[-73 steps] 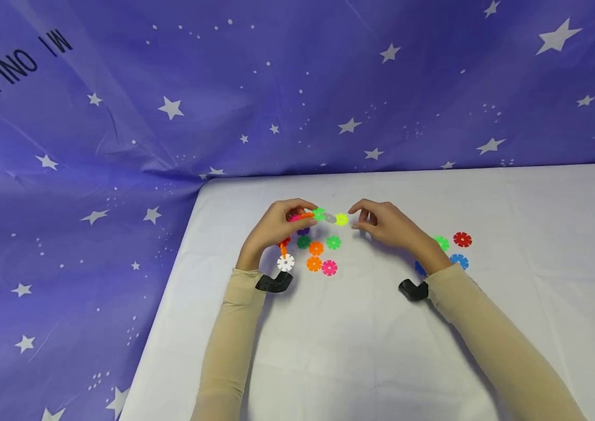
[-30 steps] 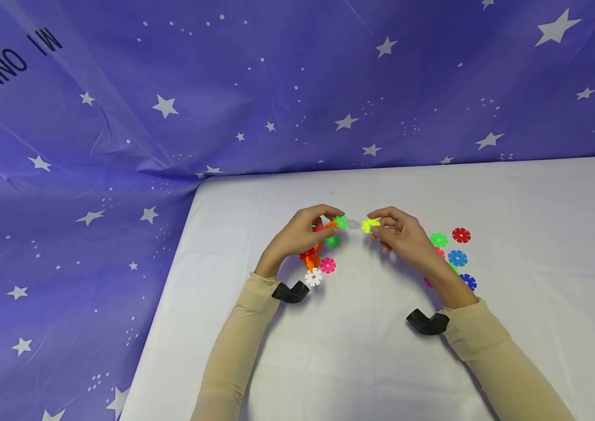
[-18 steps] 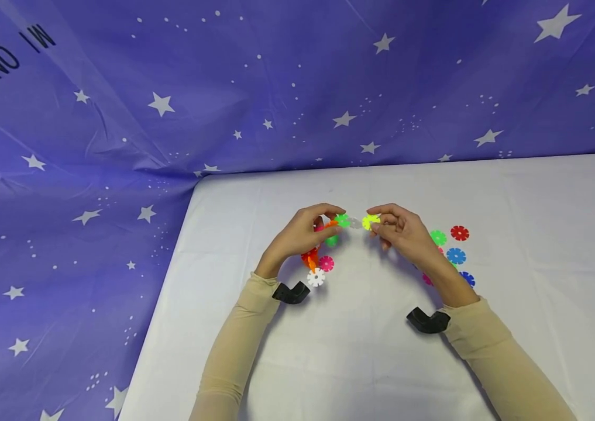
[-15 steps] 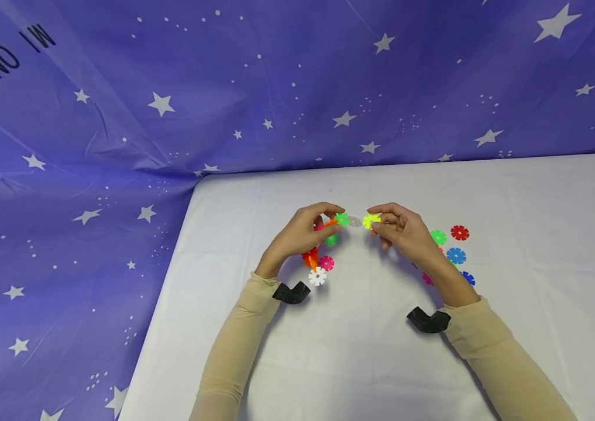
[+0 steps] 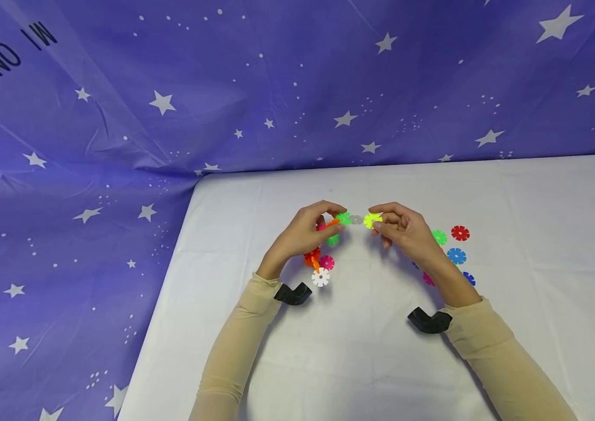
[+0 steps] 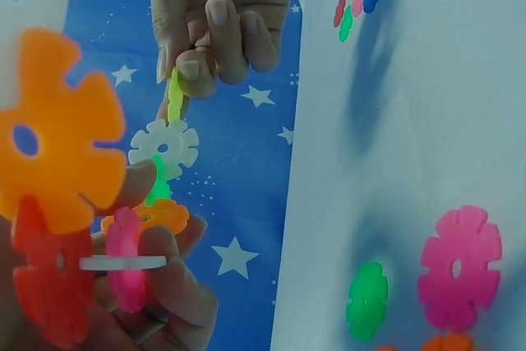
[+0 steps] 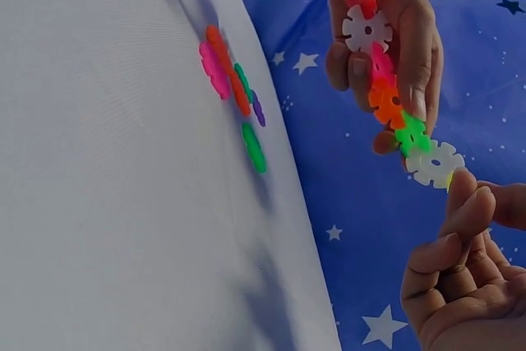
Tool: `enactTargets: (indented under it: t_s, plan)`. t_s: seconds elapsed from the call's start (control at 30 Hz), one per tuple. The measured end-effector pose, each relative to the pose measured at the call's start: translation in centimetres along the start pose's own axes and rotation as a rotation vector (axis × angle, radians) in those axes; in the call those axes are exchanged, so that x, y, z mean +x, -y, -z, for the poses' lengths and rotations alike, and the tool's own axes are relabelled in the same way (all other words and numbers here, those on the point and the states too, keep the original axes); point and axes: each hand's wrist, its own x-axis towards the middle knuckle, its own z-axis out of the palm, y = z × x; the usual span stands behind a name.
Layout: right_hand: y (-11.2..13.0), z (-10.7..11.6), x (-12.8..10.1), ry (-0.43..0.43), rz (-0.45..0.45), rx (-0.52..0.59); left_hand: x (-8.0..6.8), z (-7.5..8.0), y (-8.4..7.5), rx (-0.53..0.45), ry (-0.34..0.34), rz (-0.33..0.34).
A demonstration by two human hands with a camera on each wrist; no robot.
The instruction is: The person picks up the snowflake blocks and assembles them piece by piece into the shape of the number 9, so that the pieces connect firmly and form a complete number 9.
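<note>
My left hand grips a chain of plastic snowflake discs, its thumb and fingers at the green disc. Beyond that comes a clear, greyish disc, then a yellow disc at the far end. The thumb and forefinger of my right hand pinch this yellow disc, seen edge-on in the left wrist view. Pink, orange and red discs run back along the left palm, partly hidden by the fingers. A white disc ends the chain's near side, joined to an orange one.
Loose discs lie on the white-covered table under the left hand, among them a pink disc and a green disc. More lie right of the right wrist, including a red disc and a blue disc. A starry purple cloth hangs behind.
The right hand, apart from the chain 2.4 s ago, now pinches the yellow disc. The left hand has shifted right with the chain. Over the last half second both hands barely move.
</note>
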Motion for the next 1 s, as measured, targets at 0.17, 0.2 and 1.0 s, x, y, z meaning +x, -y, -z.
enactTargets:
  t_s: [0.17, 0.2, 1.0]
  plan:
    - [0.1, 0.0, 0.0, 0.006, 0.001, 0.008, -0.1, 0.0, -0.2, 0.003, -0.002, -0.004]
    - [0.1, 0.0, -0.1, 0.006, 0.002, 0.008, -0.1, 0.0, -0.2, 0.003, -0.001, -0.004]
    - [-0.1, 0.5, -0.1, 0.047, 0.004, -0.006, 0.3, -1.2, 0.2, -0.156, 0.030, -0.041]
